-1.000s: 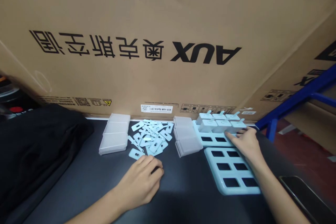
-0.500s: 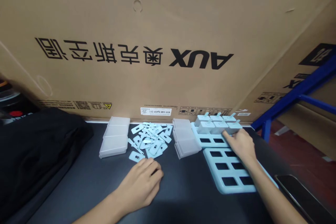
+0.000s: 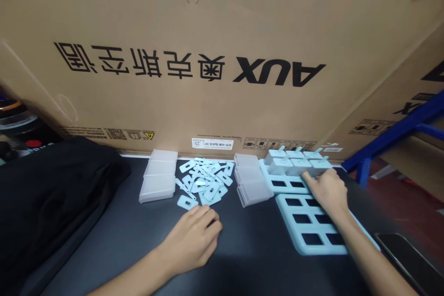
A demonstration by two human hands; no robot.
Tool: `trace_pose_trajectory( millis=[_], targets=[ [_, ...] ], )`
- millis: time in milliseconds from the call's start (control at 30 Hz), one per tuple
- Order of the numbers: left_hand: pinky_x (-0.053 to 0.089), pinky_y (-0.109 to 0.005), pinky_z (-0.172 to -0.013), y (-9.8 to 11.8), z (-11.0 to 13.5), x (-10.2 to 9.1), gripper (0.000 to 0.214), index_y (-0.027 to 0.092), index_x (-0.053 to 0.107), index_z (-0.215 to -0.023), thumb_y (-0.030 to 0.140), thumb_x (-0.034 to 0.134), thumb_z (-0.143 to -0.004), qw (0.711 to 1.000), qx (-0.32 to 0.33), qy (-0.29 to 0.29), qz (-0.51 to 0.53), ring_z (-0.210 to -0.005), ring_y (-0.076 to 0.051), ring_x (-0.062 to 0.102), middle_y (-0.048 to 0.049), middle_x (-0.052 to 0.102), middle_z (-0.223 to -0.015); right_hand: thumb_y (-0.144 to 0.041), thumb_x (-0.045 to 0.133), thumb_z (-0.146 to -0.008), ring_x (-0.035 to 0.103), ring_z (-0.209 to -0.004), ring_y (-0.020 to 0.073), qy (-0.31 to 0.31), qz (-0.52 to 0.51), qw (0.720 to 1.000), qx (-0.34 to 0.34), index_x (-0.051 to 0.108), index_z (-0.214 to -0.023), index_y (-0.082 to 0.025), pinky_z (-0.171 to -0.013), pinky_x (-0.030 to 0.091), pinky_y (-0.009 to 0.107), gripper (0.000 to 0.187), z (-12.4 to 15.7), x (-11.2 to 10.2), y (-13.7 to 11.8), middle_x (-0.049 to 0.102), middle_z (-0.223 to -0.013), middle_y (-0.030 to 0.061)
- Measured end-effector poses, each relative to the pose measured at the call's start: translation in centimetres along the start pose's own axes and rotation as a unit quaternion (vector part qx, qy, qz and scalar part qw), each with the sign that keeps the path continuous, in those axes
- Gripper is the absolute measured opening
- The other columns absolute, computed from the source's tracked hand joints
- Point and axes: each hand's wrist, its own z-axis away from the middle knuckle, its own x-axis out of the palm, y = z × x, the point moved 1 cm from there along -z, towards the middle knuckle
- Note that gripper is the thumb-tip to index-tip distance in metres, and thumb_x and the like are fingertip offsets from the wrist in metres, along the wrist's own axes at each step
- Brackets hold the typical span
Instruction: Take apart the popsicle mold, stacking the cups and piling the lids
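Note:
My right hand [image 3: 329,192] is closed at the front right popsicle mold [image 3: 320,165], its thumb against the front and its other fingers partly hidden. Several such whitish molds with pale blue stick handles stand in two rows in a light blue tray [image 3: 277,184]. A second light blue tray [image 3: 301,219] with rectangular openings lies in front, under my right forearm. My left hand [image 3: 196,238] rests on the black tabletop with curled fingers; whatever may be beneath them is hidden. Just beyond it lies a heap of light blue popsicle sticks [image 3: 204,180] with slotted plates.
Translucent mold sleeves lie in a left stack [image 3: 157,176] and a right stack [image 3: 251,180] beside the heap. A phone [image 3: 407,259] is at the right edge, black cloth [image 3: 58,194] at the left. A large cardboard box [image 3: 208,115] walls off the back; a blue metal frame [image 3: 391,134] stands right.
The whole scene sits slightly further right and a little higher as the head view shifts. Both hands keep their places relative to the molds and the heap.

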Motion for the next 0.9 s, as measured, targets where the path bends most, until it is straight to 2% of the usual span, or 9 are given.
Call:
trace_pose_trajectory(
  millis=[167, 267, 333, 400, 467, 600, 700, 833, 900],
  targets=[
    [0.040, -0.036, -0.076, -0.1, -0.1, 0.1, 0.008, 0.018, 0.056, -0.094, 0.013, 0.051, -0.089, 1.000, 0.001, 0.003, -0.006, -0.088, -0.021, 0.053, -0.0046, 0.060, -0.097, -0.062, 0.044, -0.082, 0.062, -0.100, 0.0439, -0.008, -0.027, 0.999, 0.037, 0.046, -0.121, -0.001, -0.079, 0.045, 0.046, 0.073, 0.5, -2.3, -0.7, 0.064, -0.103, 0.0328],
    [0.040, -0.036, -0.075, -0.2, -0.1, 0.2, 0.008, 0.018, 0.056, -0.094, 0.014, 0.051, -0.090, 1.000, 0.001, 0.012, -0.008, -0.087, -0.021, 0.053, -0.0051, 0.060, -0.097, -0.063, 0.047, -0.080, 0.060, -0.108, 0.0426, 0.069, -0.074, 0.993, 0.059, 0.045, -0.122, -0.005, -0.081, 0.044, 0.043, 0.072, 0.8, -5.0, -1.4, 0.062, -0.111, 0.0332],
    [0.040, -0.036, -0.075, -0.2, -0.1, 0.2, 0.009, 0.018, 0.057, -0.094, 0.014, 0.050, -0.090, 1.000, -0.007, 0.024, -0.010, -0.086, -0.021, 0.053, -0.0055, 0.060, -0.097, -0.056, 0.054, -0.077, 0.061, -0.105, 0.0392, 0.110, -0.089, 0.989, 0.034, 0.048, -0.117, -0.012, -0.081, 0.043, 0.041, 0.060, 1.4, -6.6, -2.5, 0.063, -0.110, 0.0274],
    [0.040, -0.036, -0.075, -0.2, -0.2, 0.2, 0.010, 0.018, 0.058, -0.094, 0.015, 0.049, -0.091, 0.999, -0.019, 0.038, -0.012, -0.085, -0.020, 0.052, -0.0059, 0.060, -0.095, -0.045, 0.053, -0.076, 0.063, -0.095, 0.0337, 0.099, -0.106, 0.988, -0.045, 0.051, -0.105, -0.019, -0.080, 0.043, 0.039, 0.039, 2.4, -7.8, -4.5, 0.066, -0.101, 0.0184],
    [0.040, -0.036, -0.075, -0.2, -0.3, 0.1, 0.012, 0.018, 0.059, -0.093, 0.015, 0.048, -0.092, 0.998, -0.031, 0.047, -0.014, -0.084, -0.020, 0.052, -0.0062, 0.059, -0.093, -0.036, 0.049, -0.077, 0.063, -0.084, 0.0282, 0.031, -0.121, 0.979, -0.162, 0.051, -0.092, -0.022, -0.076, 0.043, 0.036, 0.021, 3.8, -8.2, -7.2, 0.066, -0.089, 0.0105],
    [0.041, -0.036, -0.074, -0.2, -0.4, 0.1, 0.012, 0.018, 0.059, -0.090, 0.016, 0.048, -0.091, 0.997, -0.053, 0.056, -0.016, -0.083, -0.021, 0.051, -0.0064, 0.059, -0.090, -0.028, 0.046, -0.078, 0.061, -0.072, 0.0235, -0.129, -0.040, 0.919, -0.372, 0.048, -0.093, -0.022, -0.064, 0.039, 0.032, 0.016, 6.7, -6.9, -13.0, 0.064, -0.080, 0.0064],
    [0.041, -0.036, -0.075, -0.3, -0.3, 0.1, 0.012, 0.018, 0.060, -0.090, 0.016, 0.048, -0.091, 0.996, -0.069, 0.058, -0.019, -0.084, -0.021, 0.051, -0.0066, 0.058, -0.091, -0.028, 0.047, -0.080, 0.060, -0.066, 0.0244, -0.150, 0.057, 0.884, -0.440, 0.048, -0.102, -0.019, -0.056, 0.032, 0.031, 0.023, 8.0, -5.9, -16.1, 0.065, -0.078, 0.0077],
    [0.040, -0.037, -0.075, -0.5, -0.1, 0.2, 0.011, 0.018, 0.059, -0.090, 0.016, 0.048, -0.091, 0.994, -0.084, 0.059, -0.025, -0.085, -0.022, 0.051, -0.0068, 0.058, -0.091, -0.056, 0.043, -0.089, 0.063, -0.074, 0.0275, -0.155, 0.058, 0.856, -0.490, 0.048, -0.108, -0.020, -0.057, 0.033, 0.033, 0.042, 8.5, -6.2, -18.0, 0.068, -0.088, 0.0111],
    [0.040, -0.037, -0.074, -0.7, -0.1, 0.2, 0.011, 0.018, 0.059, -0.089, 0.016, 0.049, -0.090, 0.994, -0.089, 0.059, -0.024, -0.085, -0.022, 0.050, -0.0068, 0.058, -0.091, -0.060, 0.038, -0.091, 0.063, -0.074, 0.0264, -0.161, 0.066, 0.851, -0.496, 0.050, -0.103, -0.021, -0.057, 0.032, 0.032, 0.042, 8.5, -6.7, -18.2, 0.068, -0.090, 0.0105]
  ],
)
